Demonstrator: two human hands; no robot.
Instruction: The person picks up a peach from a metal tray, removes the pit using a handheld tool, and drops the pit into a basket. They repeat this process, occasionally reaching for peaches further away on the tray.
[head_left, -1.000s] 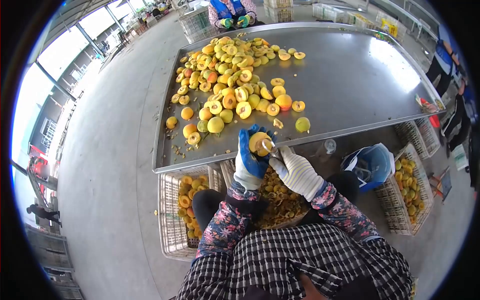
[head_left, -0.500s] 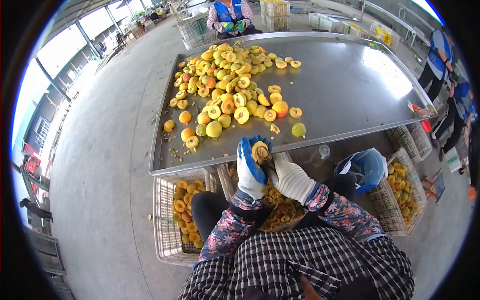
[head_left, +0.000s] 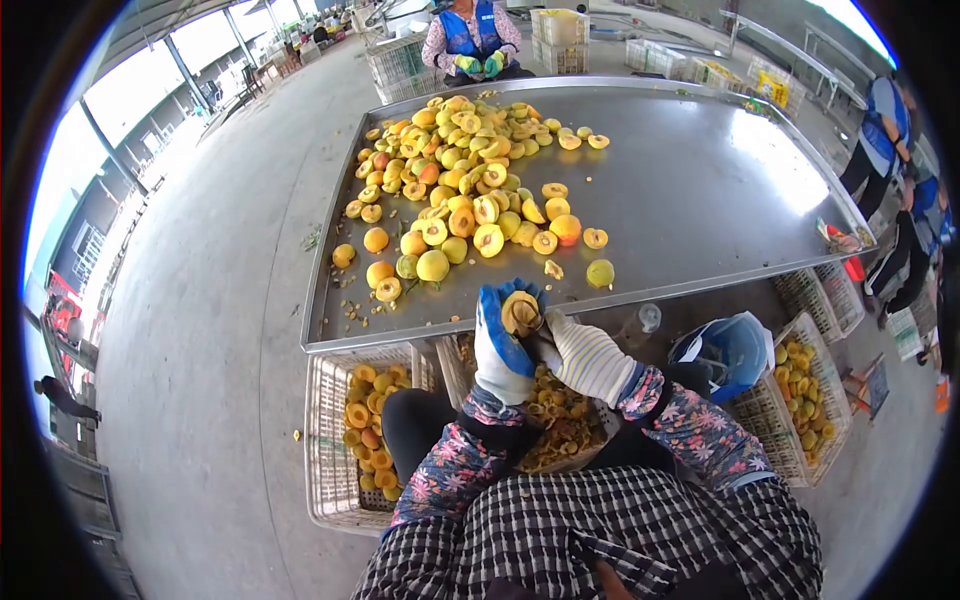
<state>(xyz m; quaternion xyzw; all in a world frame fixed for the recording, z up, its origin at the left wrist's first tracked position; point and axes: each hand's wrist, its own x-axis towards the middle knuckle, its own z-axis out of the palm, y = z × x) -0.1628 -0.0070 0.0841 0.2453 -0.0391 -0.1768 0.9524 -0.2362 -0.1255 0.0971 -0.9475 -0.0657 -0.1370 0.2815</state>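
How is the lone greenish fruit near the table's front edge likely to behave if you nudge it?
The greenish fruit would probably roll, because its visible side is rounded. If its hidden underside is cut flat, like the face of the fruit half by the pile, it may slide instead, since the metal table looks smooth and shiny.

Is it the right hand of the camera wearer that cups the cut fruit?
No, the left hand, gloved in blue and white, cups the cut fruit, while the right hand is beside it.
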